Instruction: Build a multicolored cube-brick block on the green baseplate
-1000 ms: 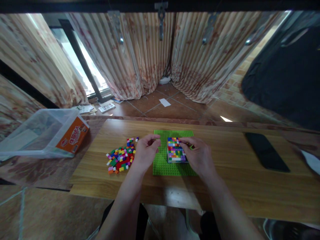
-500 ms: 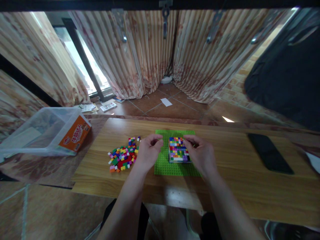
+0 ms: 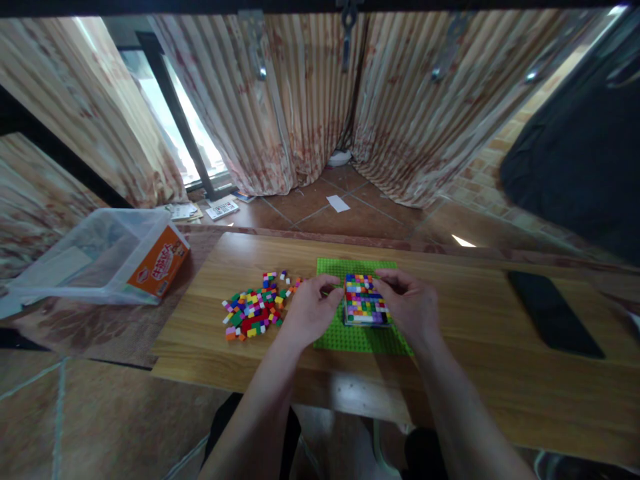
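Green and studded, a baseplate (image 3: 330, 339) lies just right of the frame's middle, on a wood-grain table (image 3: 500, 360) that runs across the lower half. On the plate sits a block of multicoloured bricks (image 3: 365, 307), its top packed with small red, white, purple, orange and blue pieces, between the two hands. The right hand (image 3: 413, 303) is at the block's right side, thumb and forefinger bent toward each other at its upper right corner; I cannot tell whether they pinch a brick. The left hand (image 3: 313, 310) hovers by the block's left side, thumb and forefinger curled close; whether anything small is between them I cannot tell. Left of centre lies a heap of loose bricks (image 3: 255, 310). A dark flat slab (image 3: 553, 313) rests at right, a clear bin (image 3: 90, 291) stands at far left, and striped curtains (image 3: 310, 100) fill the upper frame
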### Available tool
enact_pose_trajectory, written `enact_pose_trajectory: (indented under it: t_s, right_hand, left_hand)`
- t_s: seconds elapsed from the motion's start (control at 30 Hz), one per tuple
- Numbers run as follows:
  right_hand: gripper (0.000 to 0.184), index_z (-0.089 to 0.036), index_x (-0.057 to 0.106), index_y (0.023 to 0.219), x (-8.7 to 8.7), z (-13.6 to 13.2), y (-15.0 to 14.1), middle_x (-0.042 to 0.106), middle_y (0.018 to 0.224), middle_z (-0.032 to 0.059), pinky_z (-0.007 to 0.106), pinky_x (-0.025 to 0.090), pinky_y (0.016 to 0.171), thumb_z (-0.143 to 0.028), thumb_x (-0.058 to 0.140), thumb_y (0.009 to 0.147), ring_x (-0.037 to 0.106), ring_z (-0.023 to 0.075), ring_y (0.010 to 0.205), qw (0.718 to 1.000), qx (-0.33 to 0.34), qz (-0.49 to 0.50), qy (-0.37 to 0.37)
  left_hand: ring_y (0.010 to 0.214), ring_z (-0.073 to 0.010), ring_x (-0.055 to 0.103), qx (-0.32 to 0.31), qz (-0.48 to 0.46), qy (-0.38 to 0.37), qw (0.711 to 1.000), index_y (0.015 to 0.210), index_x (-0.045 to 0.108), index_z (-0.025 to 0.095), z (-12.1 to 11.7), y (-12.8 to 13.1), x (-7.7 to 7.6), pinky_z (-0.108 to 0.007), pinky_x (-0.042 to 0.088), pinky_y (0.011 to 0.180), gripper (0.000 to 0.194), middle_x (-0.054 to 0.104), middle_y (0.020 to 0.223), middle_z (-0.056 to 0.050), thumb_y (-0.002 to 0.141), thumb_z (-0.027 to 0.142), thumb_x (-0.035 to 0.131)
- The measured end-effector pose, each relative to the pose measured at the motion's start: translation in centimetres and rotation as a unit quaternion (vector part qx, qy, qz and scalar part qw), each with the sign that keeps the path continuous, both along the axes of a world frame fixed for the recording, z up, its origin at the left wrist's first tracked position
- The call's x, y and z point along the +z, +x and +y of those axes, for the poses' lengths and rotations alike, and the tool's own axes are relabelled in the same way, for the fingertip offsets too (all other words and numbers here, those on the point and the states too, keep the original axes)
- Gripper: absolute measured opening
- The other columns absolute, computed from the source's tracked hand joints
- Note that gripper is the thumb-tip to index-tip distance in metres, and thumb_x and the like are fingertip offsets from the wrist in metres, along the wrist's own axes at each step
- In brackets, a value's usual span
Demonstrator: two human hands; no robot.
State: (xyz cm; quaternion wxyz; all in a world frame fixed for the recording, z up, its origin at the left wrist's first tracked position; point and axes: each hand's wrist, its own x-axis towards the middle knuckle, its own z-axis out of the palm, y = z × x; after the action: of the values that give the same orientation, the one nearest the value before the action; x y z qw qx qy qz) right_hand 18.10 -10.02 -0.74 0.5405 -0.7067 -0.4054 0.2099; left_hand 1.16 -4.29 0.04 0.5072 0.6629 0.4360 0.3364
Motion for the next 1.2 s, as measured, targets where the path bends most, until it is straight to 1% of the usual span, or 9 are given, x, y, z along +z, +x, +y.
enact_pose_trajectory:
  t_s: [0.13, 0.23, 0.57, 0.67, 0.8, 0.9, 1.0, 1.1, 1.2]
  right_hand:
    - [0.03, -0.016, 0.075, 0.09, 0.1, 0.0, 0.0, 0.076, 0.08, 0.0081, 0.033, 0.055, 0.065, -0.039, 0.07, 0.071, 0.068, 0.0198, 0.068, 1.0, -0.002, 0.014, 0.004]
    - [0.03, -0.016, 0.075, 0.09, 0.0, 0.1, 0.1, 0.076, 0.08, 0.008, 0.034, 0.056, 0.066, -0.038, 0.071, 0.071, 0.069, 0.0196, 0.069, 1.0, -0.003, 0.018, 0.003]
    - [0.026, -0.017, 0.076, 0.085, 0.2, 0.1, 0.0, 0.077, 0.083, 0.0079, 0.036, 0.057, 0.071, -0.039, 0.07, 0.072, 0.071, 0.0214, 0.073, 1.0, 0.012, 0.001, -0.002]
    - [0.026, -0.017, 0.076, 0.085, 0.2, 0.2, -0.1, 0.077, 0.082, 0.0077, 0.036, 0.057, 0.071, -0.037, 0.07, 0.07, 0.071, 0.0217, 0.074, 1.0, -0.01, 0.019, -0.002]
    - [0.023, -0.017, 0.076, 0.082, 0.4, 0.2, 0.0, 0.076, 0.079, 0.0063, 0.036, 0.056, 0.073, -0.033, 0.073, 0.066, 0.071, 0.0222, 0.076, 0.995, -0.076, 0.068, 0.018]
    - [0.022, -0.017, 0.076, 0.083, 0.6, -0.1, 0.1, 0.076, 0.08, 0.0061, 0.036, 0.056, 0.072, -0.031, 0.073, 0.066, 0.07, 0.0222, 0.076, 0.992, -0.092, 0.086, 0.028]
    - [0.022, -0.017, 0.077, 0.083, 0.7, -0.3, 0.2, 0.076, 0.08, 0.0064, 0.036, 0.056, 0.072, -0.032, 0.073, 0.067, 0.07, 0.0224, 0.076, 0.994, -0.08, 0.065, 0.026]
    - [0.021, -0.017, 0.077, 0.083, 0.6, -0.5, 0.3, 0.076, 0.082, 0.0069, 0.036, 0.056, 0.074, -0.032, 0.071, 0.07, 0.071, 0.0225, 0.077, 0.997, -0.067, 0.028, 0.022]
    - [0.022, -0.017, 0.077, 0.084, 0.6, -0.5, 0.3, 0.077, 0.082, 0.0069, 0.036, 0.056, 0.074, -0.034, 0.07, 0.071, 0.071, 0.0227, 0.077, 0.998, -0.058, 0.02, 0.022]
  left_hand:
    - [0.064, -0.0151, 0.059, -0.007, 0.022, 0.011, 1.0, 0.087, 0.073, 0.018, -0.1, -0.1, 0.2, -0.026, 0.044, 0.063, 0.015, 0.069, 0.075, -0.003, 0.078, 0.019, 0.062]
    - [0.064, -0.0153, 0.059, -0.013, 0.042, 0.019, 0.999, 0.09, 0.073, 0.017, -0.1, -0.1, 0.3, -0.027, 0.044, 0.064, 0.016, 0.07, 0.076, -0.003, 0.08, 0.02, 0.06]
    - [0.068, -0.0168, 0.061, -0.056, 0.069, 0.042, 0.995, 0.085, 0.072, 0.018, -0.8, 0.2, 0.9, -0.027, 0.043, 0.064, 0.014, 0.071, 0.076, -0.003, 0.081, 0.02, 0.058]
    - [0.069, -0.0172, 0.063, -0.037, 0.057, 0.055, 0.996, 0.087, 0.073, 0.018, -0.2, -0.2, 0.6, -0.027, 0.046, 0.065, 0.016, 0.073, 0.078, -0.004, 0.08, 0.018, 0.058]
    - [0.073, -0.0172, 0.065, 0.026, 0.059, 0.062, 0.996, 0.082, 0.074, 0.019, 1.6, -2.2, -0.1, -0.026, 0.047, 0.069, 0.019, 0.073, 0.079, -0.003, 0.076, 0.011, 0.057]
    - [0.073, -0.0175, 0.064, 0.063, 0.127, 0.086, 0.986, 0.075, 0.073, 0.019, 2.7, -4.0, -0.1, -0.026, 0.045, 0.068, 0.021, 0.073, 0.076, -0.004, 0.074, 0.007, 0.056]
    - [0.077, -0.0184, 0.065, 0.061, 0.215, 0.114, 0.968, 0.079, 0.074, 0.02, 2.8, -4.8, 0.1, -0.028, 0.046, 0.072, 0.028, 0.074, 0.082, -0.005, 0.072, 0.002, 0.053]
    - [0.086, -0.0206, 0.065, 0.036, 0.283, 0.157, 0.945, 0.085, 0.074, 0.019, 2.2, -4.4, 0.3, -0.03, 0.047, 0.079, 0.03, 0.073, 0.09, -0.007, 0.074, 0.002, 0.053]
    - [0.093, -0.0231, 0.063, 0.026, 0.335, 0.205, 0.919, 0.085, 0.073, 0.019, 1.5, -3.4, 0.3, -0.033, 0.047, 0.084, 0.023, 0.071, 0.092, -0.009, 0.079, 0.008, 0.054]
